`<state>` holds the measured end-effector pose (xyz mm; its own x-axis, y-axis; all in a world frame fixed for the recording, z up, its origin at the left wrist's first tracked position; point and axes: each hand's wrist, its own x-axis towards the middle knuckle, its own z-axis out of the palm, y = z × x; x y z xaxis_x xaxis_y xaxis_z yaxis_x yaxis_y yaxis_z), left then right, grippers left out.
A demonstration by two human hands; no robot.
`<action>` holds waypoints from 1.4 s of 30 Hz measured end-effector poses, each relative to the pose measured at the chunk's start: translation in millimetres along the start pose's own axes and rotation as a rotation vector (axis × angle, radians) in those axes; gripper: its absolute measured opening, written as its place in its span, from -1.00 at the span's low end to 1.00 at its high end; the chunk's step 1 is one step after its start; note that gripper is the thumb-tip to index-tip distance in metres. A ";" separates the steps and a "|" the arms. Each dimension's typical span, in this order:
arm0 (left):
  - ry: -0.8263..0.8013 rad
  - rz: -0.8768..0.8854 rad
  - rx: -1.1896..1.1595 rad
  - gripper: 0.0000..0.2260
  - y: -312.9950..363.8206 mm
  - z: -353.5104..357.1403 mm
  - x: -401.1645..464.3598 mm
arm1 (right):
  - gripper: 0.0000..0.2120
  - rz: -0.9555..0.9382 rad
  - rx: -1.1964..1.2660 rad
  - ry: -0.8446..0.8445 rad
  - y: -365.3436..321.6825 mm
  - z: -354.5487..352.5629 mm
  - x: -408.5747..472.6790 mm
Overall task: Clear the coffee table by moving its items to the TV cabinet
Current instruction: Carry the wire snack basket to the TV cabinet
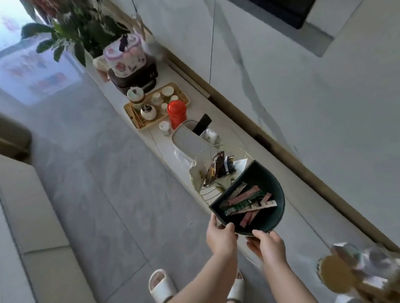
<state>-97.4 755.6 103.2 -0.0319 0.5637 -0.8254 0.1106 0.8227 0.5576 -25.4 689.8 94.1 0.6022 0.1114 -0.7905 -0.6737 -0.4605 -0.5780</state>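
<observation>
Fingers point(229, 227) of both hands pinch the snack tray point(273, 194); a tissue box point(187, 140) stands just beyond.

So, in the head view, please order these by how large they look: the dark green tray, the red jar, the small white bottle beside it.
1. Dark green tray, though it is nearest to the camera, which enlarges it.
2. Red jar.
3. Small white bottle.

sachets point(248, 201) in dish point(274, 219) on cabinet point(309, 193) — basket point(218, 171) just behind, tea tray point(134, 108) farther behind
</observation>
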 end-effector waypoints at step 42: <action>-0.174 0.011 0.551 -0.57 -82.7 89.9 82.3 | -0.38 0.071 -0.353 -0.098 33.3 -61.1 163.1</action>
<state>-19.9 727.3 -18.9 0.1310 0.5130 -0.8483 0.6129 0.6307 0.4760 76.5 638.8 -41.7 0.5041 0.1440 -0.8516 -0.5129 -0.7434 -0.4293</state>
